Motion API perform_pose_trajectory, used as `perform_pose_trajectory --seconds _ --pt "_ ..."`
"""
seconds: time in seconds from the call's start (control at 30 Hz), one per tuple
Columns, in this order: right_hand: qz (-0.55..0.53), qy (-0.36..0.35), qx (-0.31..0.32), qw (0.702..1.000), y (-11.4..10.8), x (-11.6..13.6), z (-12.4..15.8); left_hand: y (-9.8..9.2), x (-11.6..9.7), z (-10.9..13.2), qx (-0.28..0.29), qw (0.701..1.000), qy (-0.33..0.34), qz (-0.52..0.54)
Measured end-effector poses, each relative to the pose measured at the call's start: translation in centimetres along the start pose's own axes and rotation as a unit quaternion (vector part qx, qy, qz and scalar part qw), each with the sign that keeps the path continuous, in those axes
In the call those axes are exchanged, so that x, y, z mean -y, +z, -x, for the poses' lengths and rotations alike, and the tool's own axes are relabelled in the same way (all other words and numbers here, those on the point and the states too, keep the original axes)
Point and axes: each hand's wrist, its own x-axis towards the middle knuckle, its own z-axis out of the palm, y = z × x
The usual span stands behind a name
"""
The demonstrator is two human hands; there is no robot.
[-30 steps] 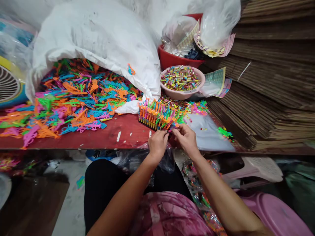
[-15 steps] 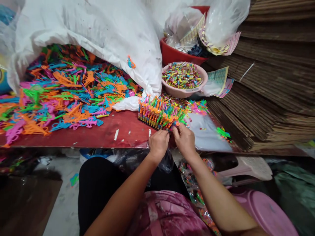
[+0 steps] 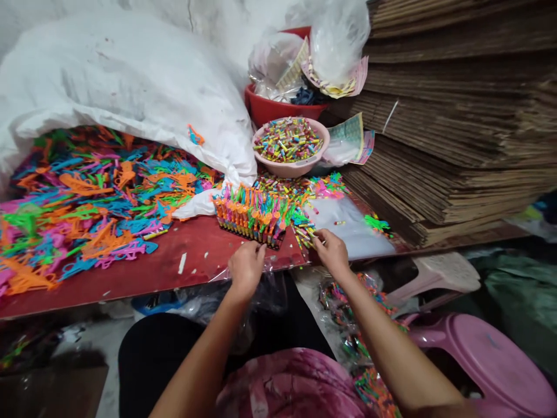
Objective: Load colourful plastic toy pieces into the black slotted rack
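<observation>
My left hand (image 3: pixel 247 266) is closed at the table's front edge, just in front of a dark rack (image 3: pixel 248 235) packed with upright rows of small colourful tubes topped by plastic pieces. Whatever lies between its fingertips is hidden. To the right of the rack, my right hand (image 3: pixel 331 251) has thumb and fingers drawn together at a loose pile of small striped tubes (image 3: pixel 303 232). I cannot make out whether a tube sits in that pinch. Clear plastic film (image 3: pixel 265 284) hangs below my left hand.
A big white sack (image 3: pixel 143 64) spills bright plastic toy pieces (image 3: pixel 100 197) across the red table (image 3: pixel 169 249). Behind the rack stand a pink bowl (image 3: pixel 319 152) of small tubes and a red basin (image 3: pixel 256 107). Stacked cardboard (image 3: pixel 439 145) rises at right; a pink stool (image 3: pixel 500 354) is below.
My right hand has left the rack's front corner and moved right to the loose tubes. My left hand has stayed near the rack's front. The camera view has turned slightly right.
</observation>
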Motion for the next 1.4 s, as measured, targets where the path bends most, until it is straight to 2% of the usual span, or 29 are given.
perform_pose_trajectory --seconds 0.1,0.2,0.33,0.4,0.53,0.6,0.7,0.8,0.9,1.17,1.4 --pt "0.103 -0.007 0.065 0.993 -0.2 -1.4 -0.9 -0.3 0.7 0.0 0.008 1.000 0.015 0.001" --pt "0.190 0.003 0.132 0.973 0.0 -1.2 -1.3 -0.4 1.2 0.4 -0.004 0.999 0.029 0.021" --pt "0.217 -0.004 0.181 0.959 -0.2 -1.4 -1.9 -0.6 1.6 1.4 -0.024 0.999 0.022 0.021" --pt "0.206 -0.004 0.174 0.963 -0.4 -2.0 -2.4 -0.7 1.6 1.7 -0.024 0.999 0.016 0.020" --pt "0.170 -0.013 0.081 0.982 -0.3 -2.8 -4.2 -0.8 1.6 1.8 -0.013 1.000 -0.002 0.017" --pt "0.157 -0.037 0.057 0.985 0.0 -2.8 -5.7 -0.8 1.6 1.6 -0.008 1.000 -0.010 0.011" --pt "0.169 -0.063 0.108 0.978 0.6 -2.3 -8.0 -0.7 1.5 1.6 -0.012 1.000 -0.008 0.008" --pt "0.186 -0.045 0.168 0.967 1.1 -1.9 -10.0 -0.7 1.6 1.6 -0.017 1.000 -0.001 0.010" --pt "0.182 -0.029 0.193 0.964 1.5 -1.9 -11.3 -0.5 1.8 1.7 -0.025 1.000 0.004 0.008" --pt "0.160 -0.020 0.193 0.968 1.9 -2.2 -12.1 -0.4 1.7 1.7 -0.038 0.999 -0.003 -0.006" --pt "0.077 -0.004 0.185 0.980 2.6 -4.0 -12.7 -0.3 1.6 1.8 -0.039 0.999 -0.004 -0.013"
